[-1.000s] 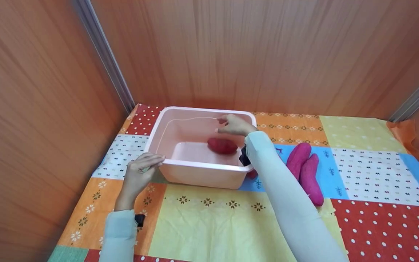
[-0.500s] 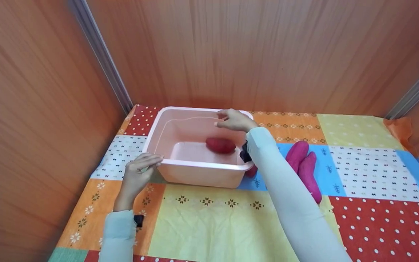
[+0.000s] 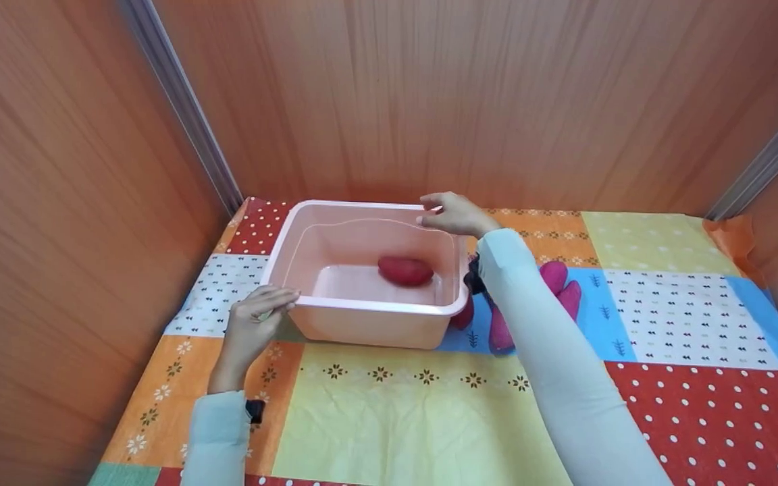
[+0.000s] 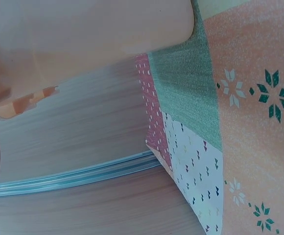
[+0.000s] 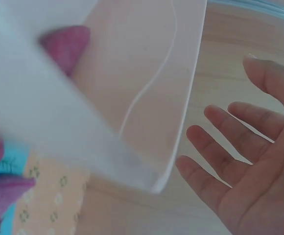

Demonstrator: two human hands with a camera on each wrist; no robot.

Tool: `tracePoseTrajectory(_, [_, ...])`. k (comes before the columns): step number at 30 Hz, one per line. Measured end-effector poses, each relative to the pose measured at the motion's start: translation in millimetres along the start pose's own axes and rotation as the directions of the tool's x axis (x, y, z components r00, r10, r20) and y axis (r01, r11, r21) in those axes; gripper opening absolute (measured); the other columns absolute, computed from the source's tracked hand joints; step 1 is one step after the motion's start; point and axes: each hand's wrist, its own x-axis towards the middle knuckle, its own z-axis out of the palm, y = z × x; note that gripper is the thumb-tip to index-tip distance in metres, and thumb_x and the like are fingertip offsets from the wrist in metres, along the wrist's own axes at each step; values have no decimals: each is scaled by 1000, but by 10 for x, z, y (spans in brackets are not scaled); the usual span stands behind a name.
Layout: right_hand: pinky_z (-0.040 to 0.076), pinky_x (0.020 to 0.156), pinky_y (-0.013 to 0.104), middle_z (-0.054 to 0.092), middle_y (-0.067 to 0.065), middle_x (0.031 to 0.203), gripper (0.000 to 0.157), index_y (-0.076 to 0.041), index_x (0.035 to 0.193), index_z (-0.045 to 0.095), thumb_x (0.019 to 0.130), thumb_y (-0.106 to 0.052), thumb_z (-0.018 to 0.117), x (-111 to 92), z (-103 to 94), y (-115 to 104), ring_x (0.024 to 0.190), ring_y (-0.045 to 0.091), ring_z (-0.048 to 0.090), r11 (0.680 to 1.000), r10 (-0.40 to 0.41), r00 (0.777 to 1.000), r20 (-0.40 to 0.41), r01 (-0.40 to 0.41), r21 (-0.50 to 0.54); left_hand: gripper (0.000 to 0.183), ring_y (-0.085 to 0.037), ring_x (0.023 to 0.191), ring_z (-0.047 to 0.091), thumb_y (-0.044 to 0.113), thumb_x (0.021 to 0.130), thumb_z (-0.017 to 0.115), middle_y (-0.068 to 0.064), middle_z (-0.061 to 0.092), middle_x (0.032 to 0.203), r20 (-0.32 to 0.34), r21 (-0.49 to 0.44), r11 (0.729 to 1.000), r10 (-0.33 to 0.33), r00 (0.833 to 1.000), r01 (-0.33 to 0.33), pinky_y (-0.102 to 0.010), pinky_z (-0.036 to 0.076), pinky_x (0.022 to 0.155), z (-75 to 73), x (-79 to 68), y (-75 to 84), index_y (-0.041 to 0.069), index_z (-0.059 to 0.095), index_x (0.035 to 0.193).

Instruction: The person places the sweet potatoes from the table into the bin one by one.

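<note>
In the head view, my left hand [image 3: 254, 320] gripped the pink tub [image 3: 369, 306] by its near left corner, fingers over the rim. My right hand [image 3: 455, 214] was over the far right corner, fingers apart and holding nothing. One sweet potato [image 3: 405, 271] lay on the tub's floor toward the right. The other sweet potatoes [image 3: 500, 332] lay outside, just right of the tub on the patchwork cloth [image 3: 355, 418], partly hidden by my right sleeve [image 3: 554, 337]. I judged that my right arm had best pass high, so that the black wrist camera [image 3: 475, 275] cleared the rim and the sleeve did not roll anything.

In the left wrist view, the tub's outer wall filled the top and only a little of my hand showed. A hold at one corner could let the tub swivel, so light downward pressure seemed wiser than a pull.

In the right wrist view, my palm showed, thumb and fingers spread, beside the tub's corner with a gap between. That gap, I thought, left room to swing clear without knocking the wall.
</note>
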Motion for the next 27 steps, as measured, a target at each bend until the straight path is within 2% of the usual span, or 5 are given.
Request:
tracePoseTrajectory(6, [50, 100, 47, 47, 15, 145, 60, -10, 146, 39, 94, -31, 61, -108, -157, 86, 127, 33, 50, 1000, 25, 999, -40, -25, -16, 25, -28, 93, 67, -18, 73, 71, -17, 74, 95, 5, -24, 1000, -18, 1000, 18, -7, 49, 87, -13, 10, 17, -5, 74, 94])
tracePoseTrajectory(12, [48, 102, 50, 43, 18, 147, 62, -9, 147, 37, 94, -32, 60, -213, -301, 224, 131, 36, 46, 998, 52, 997, -64, -54, -36, 23, -28, 92, 67, -18, 74, 70, -19, 74, 94, 5, -16, 1000, -22, 1000, 22, -6, 48, 88, -39, 67, 238, -7, 73, 94])
tracePoseTrajectory(15, [49, 100, 50, 43, 18, 147, 63, -8, 147, 36, 94, -33, 60, -268, -358, 305, 129, 37, 47, 997, 59, 995, -78, -63, -45, 22, -27, 93, 67, -17, 74, 70, -19, 74, 93, 7, -7, 1000, -17, 1000, 17, -6, 48, 88, -40, 89, 300, -7, 73, 94])
tracePoseTrajectory(22, [48, 102, 52, 39, 22, 149, 63, -5, 148, 33, 97, -32, 57, -392, -443, 504, 131, 40, 43, 994, 88, 991, -96, -93, -49, 20, -33, 94, 65, -16, 74, 71, -19, 74, 93, 8, 10, 998, -55, 998, 55, -4, 45, 91, -33, 113, 335, -7, 74, 93])
tracePoseTrajectory(27, [45, 104, 54, 38, 24, 148, 61, -2, 148, 32, 98, -30, 55, -463, -501, 651, 130, 42, 43, 992, 107, 987, -121, -115, -60, 20, -31, 94, 66, -16, 75, 71, -22, 73, 94, 9, 14, 999, -30, 1000, 30, -5, 45, 90, -28, 119, 317, -8, 73, 93])
